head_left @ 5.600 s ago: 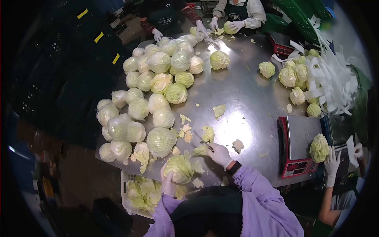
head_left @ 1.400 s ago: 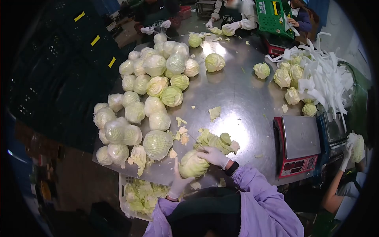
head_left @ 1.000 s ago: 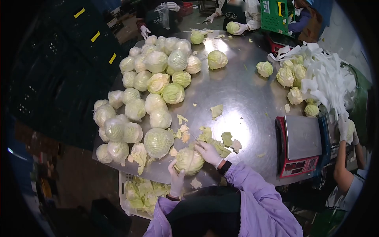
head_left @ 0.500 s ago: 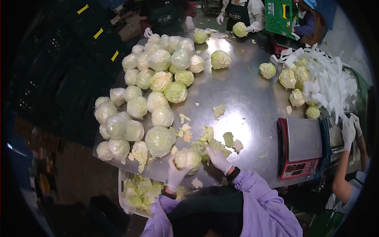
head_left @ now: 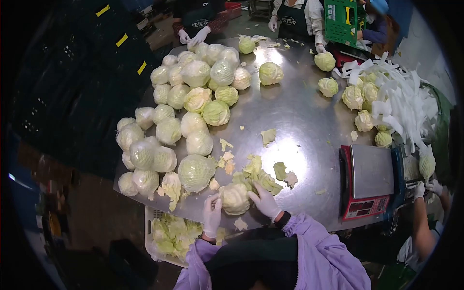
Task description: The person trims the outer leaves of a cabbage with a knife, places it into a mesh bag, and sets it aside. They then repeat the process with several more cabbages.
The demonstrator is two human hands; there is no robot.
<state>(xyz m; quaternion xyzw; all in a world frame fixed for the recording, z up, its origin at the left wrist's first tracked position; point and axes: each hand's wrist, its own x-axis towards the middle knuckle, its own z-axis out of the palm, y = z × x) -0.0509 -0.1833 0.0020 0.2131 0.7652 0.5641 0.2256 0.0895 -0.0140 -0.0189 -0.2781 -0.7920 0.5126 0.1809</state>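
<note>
A pale, trimmed cabbage (head_left: 235, 198) sits at the near edge of the steel table, between my gloved hands. My left hand (head_left: 212, 216) has its fingers bent against the cabbage's left side. On the other side, my right hand (head_left: 266, 201) reaches in with its fingers stretched and apart, its thumb at the cabbage's edge. Loose outer leaves (head_left: 256, 170) lie just behind the cabbage. Left of them stands a larger cabbage in a foam net (head_left: 196, 172), with a torn leaf (head_left: 171, 189) beside it.
Wrapped cabbages (head_left: 142, 154) crowd the table's left side. A red scale (head_left: 371, 174) stands at right, near a heap of white foam nets (head_left: 403, 101). Below the edge is a basket of leaves (head_left: 169, 234). Co-workers stand at the far side and right, one touching a cabbage (head_left: 325, 61).
The cabbage has shifted slightly right and turned. My left hand has moved from under it to its left side; my right hand has come against it. A co-worker's cabbage has moved right.
</note>
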